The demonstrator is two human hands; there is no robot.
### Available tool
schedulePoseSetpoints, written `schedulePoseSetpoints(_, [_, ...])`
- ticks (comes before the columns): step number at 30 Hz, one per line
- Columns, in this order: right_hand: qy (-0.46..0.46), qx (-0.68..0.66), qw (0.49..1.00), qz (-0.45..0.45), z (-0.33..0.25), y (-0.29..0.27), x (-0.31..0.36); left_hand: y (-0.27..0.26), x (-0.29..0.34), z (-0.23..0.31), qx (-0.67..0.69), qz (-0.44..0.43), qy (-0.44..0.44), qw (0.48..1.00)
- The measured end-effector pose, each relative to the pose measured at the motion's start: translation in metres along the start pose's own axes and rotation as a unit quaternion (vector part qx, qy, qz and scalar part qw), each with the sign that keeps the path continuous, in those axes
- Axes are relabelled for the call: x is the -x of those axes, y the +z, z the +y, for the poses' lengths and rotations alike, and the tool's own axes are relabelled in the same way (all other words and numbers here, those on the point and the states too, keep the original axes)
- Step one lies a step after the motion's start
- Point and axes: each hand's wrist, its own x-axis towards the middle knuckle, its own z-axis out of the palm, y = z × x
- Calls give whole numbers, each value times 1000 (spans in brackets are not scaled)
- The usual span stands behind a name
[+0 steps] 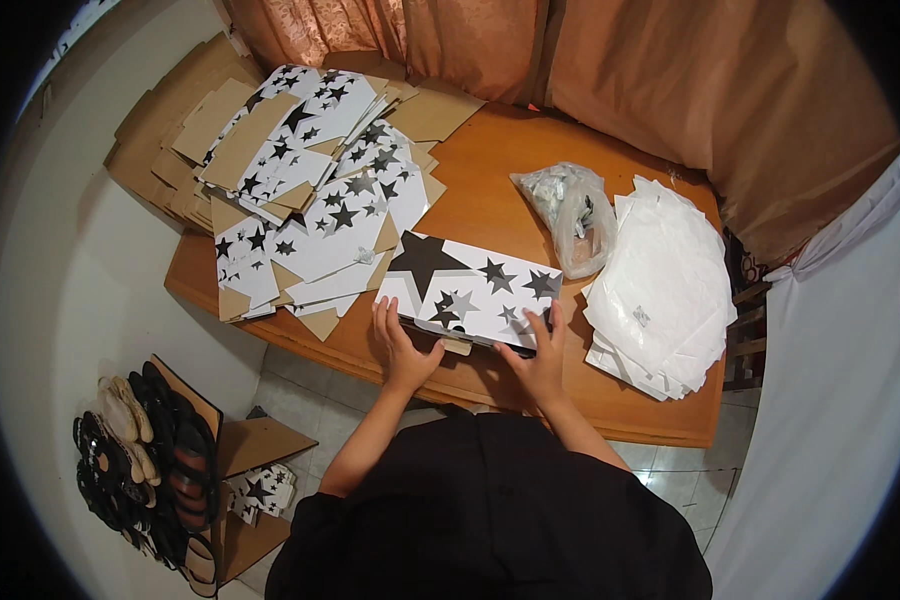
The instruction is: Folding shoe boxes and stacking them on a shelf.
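A white cardboard box [480, 290] printed with black and grey stars lies on the wooden table in front of me, near its front edge. At its near left corner my left hand [405, 350] grips it, fingers along the end and thumb at the front side. My right hand [538, 360] holds the near right corner, with fingertips on the top and thumb against the front. Between the two thumbs, a small brown cardboard flap [456, 347] sticks out from the front side. The inside of the box is hidden.
Flat star-printed cardboard pieces [320, 225] pile up on the table's left. To the right lie a clear plastic bag [573, 225] of small items and a stack of white paper sheets [660, 290]. Sandals [140, 450] sit beside an open carton [260, 450] at lower left.
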Motion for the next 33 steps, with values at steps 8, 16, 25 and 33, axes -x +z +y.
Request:
schedulePoseSetpoints(8, [-29,31,999,9,3,2,1,-8,-12,-16,-152,-58,-8,987])
schedulePoseSetpoints(16, [-26,0,999,47,3,-1,-6,-41,-88,-16,-110,-104,177,972])
schedulePoseSetpoints(25, [-29,-7,998,54,17,10,-4,-21,-85,-42,-40,-167,145,975])
schedulePoseSetpoints(33, [-94,112,989,-27,39,-2,-13,-14,-71,-38,-63,-155,157,973])
